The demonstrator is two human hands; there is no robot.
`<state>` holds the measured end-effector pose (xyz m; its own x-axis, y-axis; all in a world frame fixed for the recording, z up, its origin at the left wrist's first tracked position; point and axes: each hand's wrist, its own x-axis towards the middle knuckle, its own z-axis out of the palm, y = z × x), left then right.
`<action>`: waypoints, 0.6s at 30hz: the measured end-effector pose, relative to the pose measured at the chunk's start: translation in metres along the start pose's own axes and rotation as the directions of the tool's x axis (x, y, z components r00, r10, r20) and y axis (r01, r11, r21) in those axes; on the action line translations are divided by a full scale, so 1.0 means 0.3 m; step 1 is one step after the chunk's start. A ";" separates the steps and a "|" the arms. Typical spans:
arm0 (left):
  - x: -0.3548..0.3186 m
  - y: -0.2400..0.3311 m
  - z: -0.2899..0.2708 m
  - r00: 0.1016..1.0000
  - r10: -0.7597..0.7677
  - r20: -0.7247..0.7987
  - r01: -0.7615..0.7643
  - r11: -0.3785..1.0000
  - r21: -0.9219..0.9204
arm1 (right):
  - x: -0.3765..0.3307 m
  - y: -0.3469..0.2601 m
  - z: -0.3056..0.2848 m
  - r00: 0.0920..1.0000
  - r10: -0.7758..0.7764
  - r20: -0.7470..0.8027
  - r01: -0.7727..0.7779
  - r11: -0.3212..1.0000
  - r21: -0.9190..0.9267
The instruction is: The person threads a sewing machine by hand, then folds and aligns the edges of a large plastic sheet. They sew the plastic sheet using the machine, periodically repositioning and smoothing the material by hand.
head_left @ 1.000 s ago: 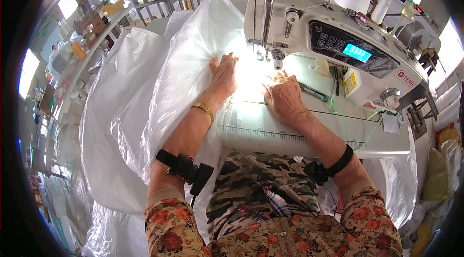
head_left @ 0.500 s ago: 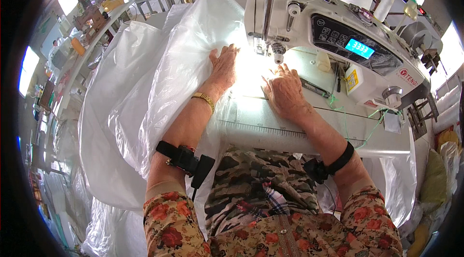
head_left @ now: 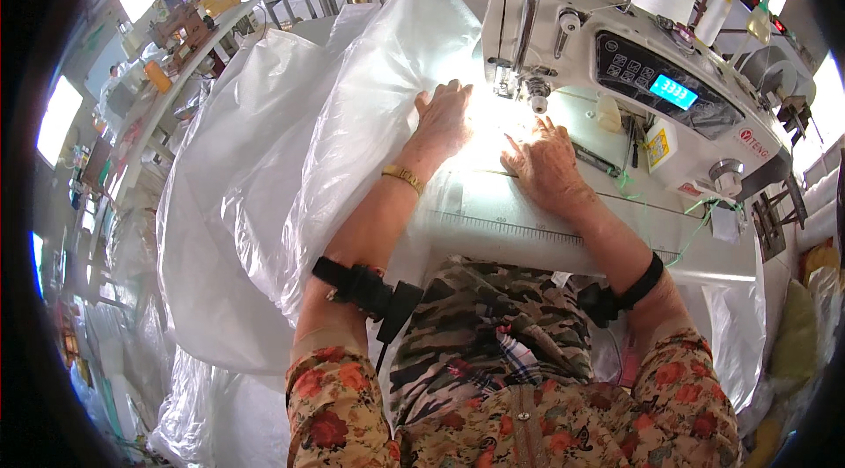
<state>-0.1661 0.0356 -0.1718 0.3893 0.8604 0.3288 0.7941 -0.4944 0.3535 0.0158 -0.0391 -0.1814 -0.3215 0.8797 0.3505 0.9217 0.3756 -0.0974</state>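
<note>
Two hands [head_left: 493, 138], one white sheet [head_left: 290, 169], one sewing machine [head_left: 616, 54]

Both hands, left hand [head_left: 444, 114] and right hand [head_left: 546, 164], lie flat on white plastic sheeting [head_left: 290, 160] near the sewing machine [head_left: 634, 54] needle.

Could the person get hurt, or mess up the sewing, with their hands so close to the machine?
Maybe. The right hand lies flat right by the needle area of the sewing machine, so a fingertip might slide under it. The left hand presses the thin white plastic sheet, which looks slippery and bunched, so it may drag sideways and make a crooked seam. The big pile hanging off the table might pull the work away.
</note>
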 end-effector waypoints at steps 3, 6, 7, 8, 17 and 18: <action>-0.053 0.034 -0.122 0.998 0.062 -0.027 -0.067 0.957 -0.283 | -0.006 0.016 0.008 0.998 -0.018 -0.065 0.017 1.000 -0.010; -0.140 -0.009 -0.270 0.913 0.258 -0.315 -0.348 0.897 -0.273 | -0.032 0.061 0.019 1.000 -0.025 0.006 0.025 0.997 -0.077; -0.169 -0.042 -0.313 0.879 0.304 -0.368 -0.371 0.920 -0.128 | -0.042 0.080 0.020 1.000 0.008 -0.001 -0.008 0.996 -0.094; -0.195 -0.088 -0.360 0.864 0.350 -0.361 -0.348 0.935 0.074 | -0.053 0.099 0.023 0.999 -0.040 -0.030 0.039 0.999 -0.033; -0.329 -0.392 -0.227 0.961 -0.202 -0.186 0.256 0.905 0.339 | -0.068 0.164 0.068 1.000 0.003 0.005 -0.003 0.999 -0.033; -0.337 -0.386 -0.201 0.954 -0.216 -0.207 0.280 0.891 0.358 | -0.065 0.162 0.069 1.000 0.017 -0.017 -0.017 1.000 -0.016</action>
<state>-0.3256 -0.0015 -0.1933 0.1029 0.9024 0.4185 0.9834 -0.1555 0.0936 0.0623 -0.0321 -0.2121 -0.3022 0.8807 0.3647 0.9304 0.3558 -0.0881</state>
